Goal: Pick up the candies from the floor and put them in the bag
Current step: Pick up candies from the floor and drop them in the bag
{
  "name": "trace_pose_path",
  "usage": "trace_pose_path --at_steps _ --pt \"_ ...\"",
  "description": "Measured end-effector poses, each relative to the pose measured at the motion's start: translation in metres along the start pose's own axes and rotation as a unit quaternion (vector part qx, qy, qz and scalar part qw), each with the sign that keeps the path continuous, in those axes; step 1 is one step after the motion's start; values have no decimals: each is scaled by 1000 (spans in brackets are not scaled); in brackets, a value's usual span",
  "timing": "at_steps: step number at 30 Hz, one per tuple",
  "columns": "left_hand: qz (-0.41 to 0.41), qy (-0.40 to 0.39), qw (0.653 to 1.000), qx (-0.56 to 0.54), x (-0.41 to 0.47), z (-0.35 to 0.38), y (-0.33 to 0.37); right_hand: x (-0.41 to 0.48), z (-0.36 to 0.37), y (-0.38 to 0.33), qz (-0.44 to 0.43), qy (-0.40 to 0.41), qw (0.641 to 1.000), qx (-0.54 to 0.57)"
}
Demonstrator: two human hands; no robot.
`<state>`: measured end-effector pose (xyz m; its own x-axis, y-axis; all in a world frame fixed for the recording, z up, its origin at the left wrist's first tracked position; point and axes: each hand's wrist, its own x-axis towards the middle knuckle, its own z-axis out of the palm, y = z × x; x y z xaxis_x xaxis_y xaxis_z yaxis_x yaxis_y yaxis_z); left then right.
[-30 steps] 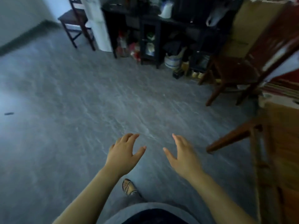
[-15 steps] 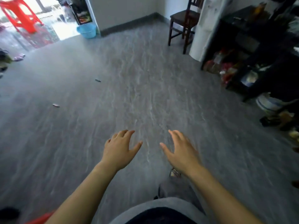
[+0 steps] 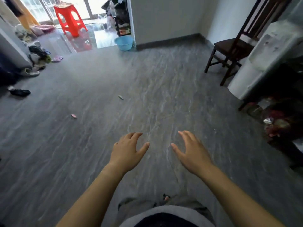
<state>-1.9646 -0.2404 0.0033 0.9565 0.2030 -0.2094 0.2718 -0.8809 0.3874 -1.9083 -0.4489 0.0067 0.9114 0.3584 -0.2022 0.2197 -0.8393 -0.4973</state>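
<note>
While the person stands over the grey floor: both arms reach forward, nothing held.
Far left: a dark slipper (image 3: pixel 20 92) lies near a heap of shoes and clothes (image 3: pixel 38 58) by the wall.
Back left: a red plastic stool (image 3: pixel 70 20) stands in the bright doorway area, on wet-looking shiny floor.
Pink candy (image 3: pixel 74 116): on the floor, well ahead of the hands and to their left, lying alone.
Green candy (image 3: pixel 120 97): farther off on the floor, to the right of the pink one and well apart from it.
Blue basin (image 3: pixel 124 43): on the floor just beside the corner of the white wall.
Left hand (image 3: pixel 127 152): palm down, fingers spread and slightly curled, empty, above bare floor.
Right hand (image 3: pixel 191 152): likewise spread wide and empty, near the left hand but not touching it.
Bag: I cannot see one from this side.
Right: a dark wooden chair (image 3: pixel 234 46) stands against the wall, next to a white appliance (image 3: pixel 262 63).
Far right: red and dark clutter (image 3: pixel 278 122) sits low under dark furniture, too blurred to name.
</note>
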Motion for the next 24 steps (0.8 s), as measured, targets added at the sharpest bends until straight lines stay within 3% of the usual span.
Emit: trace_pose_path --at_steps 12,19,24 --pt "-143 61 988 -21 200 -76 -123 289 30 -128 -167 -101 981 -20" --pt "-154 92 984 -14 341 -159 -187 450 21 -198 -177 -102 979 -21" --pt "-177 66 982 -19 418 -180 -218 542 25 -209 -147 -116 982 -20"
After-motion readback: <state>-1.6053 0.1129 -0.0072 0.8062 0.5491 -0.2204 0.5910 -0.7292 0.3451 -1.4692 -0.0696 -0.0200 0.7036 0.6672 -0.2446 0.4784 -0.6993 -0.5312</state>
